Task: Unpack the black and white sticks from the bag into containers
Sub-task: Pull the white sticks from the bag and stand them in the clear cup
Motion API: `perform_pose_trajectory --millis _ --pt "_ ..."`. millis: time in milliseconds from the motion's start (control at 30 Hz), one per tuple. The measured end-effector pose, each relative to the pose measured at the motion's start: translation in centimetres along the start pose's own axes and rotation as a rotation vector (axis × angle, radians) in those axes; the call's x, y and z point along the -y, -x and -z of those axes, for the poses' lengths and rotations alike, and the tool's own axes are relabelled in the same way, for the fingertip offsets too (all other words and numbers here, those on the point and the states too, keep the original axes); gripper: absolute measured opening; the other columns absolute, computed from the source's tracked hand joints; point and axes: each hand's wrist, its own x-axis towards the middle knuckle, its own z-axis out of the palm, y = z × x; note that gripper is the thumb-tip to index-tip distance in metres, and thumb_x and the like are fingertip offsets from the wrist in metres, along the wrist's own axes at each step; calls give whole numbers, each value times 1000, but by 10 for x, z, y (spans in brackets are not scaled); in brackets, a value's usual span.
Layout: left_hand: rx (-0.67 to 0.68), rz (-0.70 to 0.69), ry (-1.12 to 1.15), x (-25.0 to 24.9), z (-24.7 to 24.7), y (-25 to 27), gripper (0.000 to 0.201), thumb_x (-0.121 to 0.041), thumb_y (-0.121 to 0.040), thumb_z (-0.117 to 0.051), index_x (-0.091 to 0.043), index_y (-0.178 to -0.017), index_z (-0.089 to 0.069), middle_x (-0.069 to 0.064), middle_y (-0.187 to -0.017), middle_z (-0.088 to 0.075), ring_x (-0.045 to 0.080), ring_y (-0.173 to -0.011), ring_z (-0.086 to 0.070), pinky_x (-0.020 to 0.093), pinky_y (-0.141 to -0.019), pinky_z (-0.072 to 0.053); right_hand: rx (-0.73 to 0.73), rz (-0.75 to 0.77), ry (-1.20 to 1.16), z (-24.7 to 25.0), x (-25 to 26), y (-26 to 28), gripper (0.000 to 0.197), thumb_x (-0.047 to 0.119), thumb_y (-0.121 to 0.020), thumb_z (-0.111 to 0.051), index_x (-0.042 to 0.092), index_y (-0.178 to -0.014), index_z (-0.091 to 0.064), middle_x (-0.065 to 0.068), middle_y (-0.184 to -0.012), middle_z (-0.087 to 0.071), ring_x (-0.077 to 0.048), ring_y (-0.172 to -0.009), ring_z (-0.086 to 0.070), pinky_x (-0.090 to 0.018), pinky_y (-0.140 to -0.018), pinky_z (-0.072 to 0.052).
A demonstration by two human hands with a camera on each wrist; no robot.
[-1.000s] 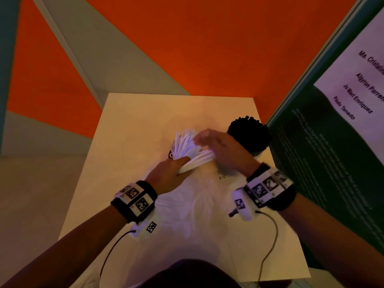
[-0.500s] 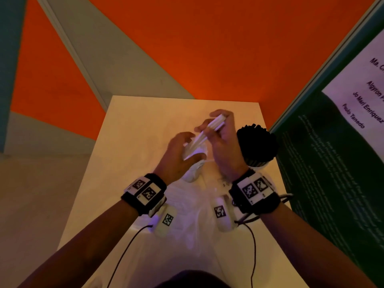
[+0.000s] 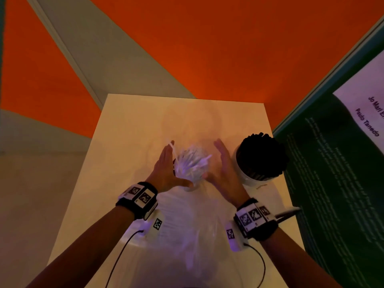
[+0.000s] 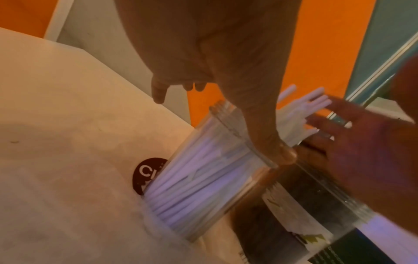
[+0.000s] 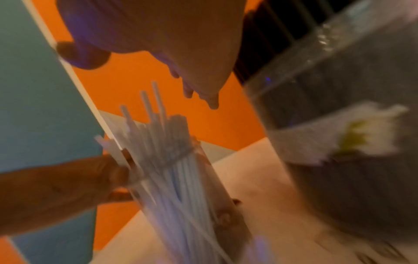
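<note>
A clear container (image 3: 193, 179) packed with white sticks (image 3: 192, 162) stands mid-table. My left hand (image 3: 166, 161) is flat and straight-fingered against its left side, the thumb touching the rim (image 4: 269, 142). My right hand (image 3: 223, 161) is held flat on the container's right side and holds nothing. One white stick (image 3: 172, 147) leans out beside my left fingers. A second container (image 3: 252, 177) full of black sticks (image 3: 259, 156) stands just right of my right hand. The clear plastic bag (image 3: 187, 235) lies flat between my forearms.
The small cream table (image 3: 128, 125) has bare surface at the far side and the left. A dark green board with a printed sheet (image 3: 336, 163) stands close on the right, next to the black-stick container. Orange and grey walls lie behind.
My right hand held a bunch of white sticks over the container; now it holds none, and both hands have opened flat on either side of the container.
</note>
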Motion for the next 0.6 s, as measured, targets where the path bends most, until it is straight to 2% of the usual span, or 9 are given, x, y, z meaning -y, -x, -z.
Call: perform_pose_trajectory --millis 67,133,233,300,333,400,467,533,600 --pt "70 5 128 1 -1 -7 131 -41 -61 -86 -19 -150 6 -6 -159 -1 14 -146 -5 29 -117 -13 54 -79 29 -7 -14 9 133 76 -56 -68 14 -152 0 8 -160 -2 0 -146 -4 -4 -113 -10" --pt "112 -17 158 3 -8 -10 108 -29 -75 -80 -25 -149 -1 -11 -154 -14 18 -144 -16 19 -114 -18 80 -144 144 -19 -18 2 140 70 -48 -79 18 -152 0 -2 -160 -7 -16 -148 -10 -20 -117 -17" --pt "145 -42 171 3 -14 -7 102 -23 -76 -80 -20 -151 -10 -4 -153 -28 13 -139 -32 22 -109 -32 36 -71 316 -36 -10 -31 123 54 -56 -85 21 -151 -13 -5 -159 -16 -24 -148 -13 -43 -120 -8" --pt "194 -123 323 3 -18 -3 94 -19 -76 -80 -28 -149 -21 -12 -148 -37 2 -134 -38 22 -106 -39 108 21 364 -47 -1 -51 108 51 -66 -80 21 -150 -19 2 -157 -23 -15 -147 -14 -42 -120 8" --pt "180 -127 334 3 -17 -2 92 -22 -74 -81 -35 -146 -25 -17 -145 -40 -3 -131 -39 22 -107 -39 133 34 341 -54 3 -58 100 48 -69 -79 22 -148 -24 3 -152 -33 -12 -143 -25 -40 -120 6" --pt "136 -86 312 6 -15 -3 84 -26 -71 -82 -37 -137 -32 -25 -134 -44 -14 -122 -42 24 -107 -39 105 75 281 -65 6 -63 72 31 -75 -78 18 -137 -44 -1 -132 -53 -13 -123 -47 -39 -118 -21" --pt "124 -58 279 10 -13 -3 70 -21 -72 -82 -38 -126 -41 -27 -121 -49 -18 -110 -47 31 -102 -43 27 150 322 -70 8 -60 36 16 -79 -73 11 -112 -62 -5 -111 -61 -18 -103 -57 -38 -97 -45" --pt "124 -98 331 5 -13 -2 71 -23 -71 -83 -34 -129 -43 -25 -120 -55 -10 -113 -51 22 -96 -45 -59 199 262 -67 4 -57 19 13 -78 -71 9 -95 -64 -5 -97 -63 -19 -89 -61 -34 -81 -51" --pt "118 -147 371 -3 -15 -2 78 -27 -70 -84 -44 -131 -38 -26 -123 -54 -3 -118 -51 12 -94 -42 -144 173 85 -60 1 -56 20 17 -79 -72 15 -96 -61 1 -95 -62 -10 -87 -61 -23 -79 -50"
